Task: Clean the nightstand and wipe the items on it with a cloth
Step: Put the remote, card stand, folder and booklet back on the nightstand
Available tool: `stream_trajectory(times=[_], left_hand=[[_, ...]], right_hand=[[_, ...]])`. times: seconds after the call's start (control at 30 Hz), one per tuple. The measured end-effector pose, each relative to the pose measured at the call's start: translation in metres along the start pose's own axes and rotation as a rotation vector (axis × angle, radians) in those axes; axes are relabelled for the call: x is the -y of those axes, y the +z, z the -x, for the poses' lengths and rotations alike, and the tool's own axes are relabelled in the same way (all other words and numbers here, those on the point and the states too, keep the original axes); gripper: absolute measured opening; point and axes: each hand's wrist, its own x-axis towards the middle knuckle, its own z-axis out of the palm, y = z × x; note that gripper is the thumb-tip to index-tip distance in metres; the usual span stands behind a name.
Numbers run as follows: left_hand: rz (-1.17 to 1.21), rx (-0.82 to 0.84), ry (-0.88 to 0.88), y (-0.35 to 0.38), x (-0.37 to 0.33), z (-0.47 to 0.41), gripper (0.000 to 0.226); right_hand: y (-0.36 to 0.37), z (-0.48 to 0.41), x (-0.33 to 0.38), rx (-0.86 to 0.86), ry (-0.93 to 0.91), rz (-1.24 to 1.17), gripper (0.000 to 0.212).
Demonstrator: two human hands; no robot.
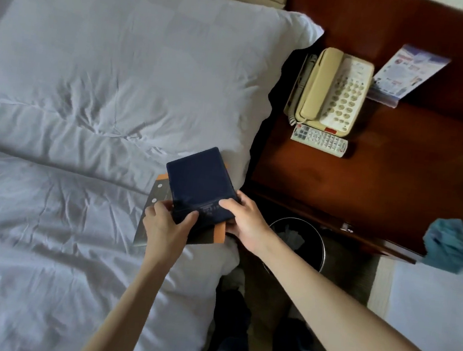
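Left hand (165, 227) and right hand (245, 223) each gripped a near corner of the navy folder (199, 177), seemingly stiff and light.

Navy folder (199, 179), cream telephone (330, 91), teal cloth (447, 243), reddish-brown nightstand (383, 178).

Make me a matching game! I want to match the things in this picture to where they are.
Things:
1. remote control
2. blue cloth
3. dark blue booklet
4. bin

Places:
A. on the floor, between the bed and the nightstand
B. held by the left hand and the right hand
C. on the nightstand, right by the cream telephone
D. at the nightstand's front right corner

Pairs: 1-C, 2-D, 3-B, 4-A
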Motion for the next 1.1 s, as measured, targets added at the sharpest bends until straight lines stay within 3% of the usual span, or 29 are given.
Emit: stream_trajectory(times=[0.17,0.33,0.47,0.6,0.8,0.93,1.1], left_hand=[[-0.092,0.06,0.216,0.041,-0.041,0.025,0.053],[-0.196,0.239,0.504,0.076,-0.073,0.048,0.087],[-0.38,0.266,0.735,0.103,-0.091,0.053,0.094],[-0.523,0.321,0.922,0.136,-0.107,0.05,0.078],[-0.654,0.223,1.151,0.184,-0.14,0.056,0.055],[-0.68,0.153,1.186,0.202,-0.162,0.052,0.049],[-0.569,0.112,1.114,0.219,-0.191,0.046,0.044]], right_hand=[[-0.057,0.024,0.028,-0.159,-0.087,-0.064,0.019],[-0.119,0.054,0.058,-0.272,-0.179,-0.139,0.018],[-0.167,0.081,0.073,-0.361,-0.23,-0.182,0.019],[-0.212,0.108,0.078,-0.429,-0.238,-0.228,0.02],[-0.262,0.125,0.088,-0.473,-0.264,-0.451,0.015],[-0.287,0.128,0.104,-0.485,-0.298,-0.488,0.011],[-0.317,0.137,0.141,-0.483,-0.433,-0.521,0.021]])
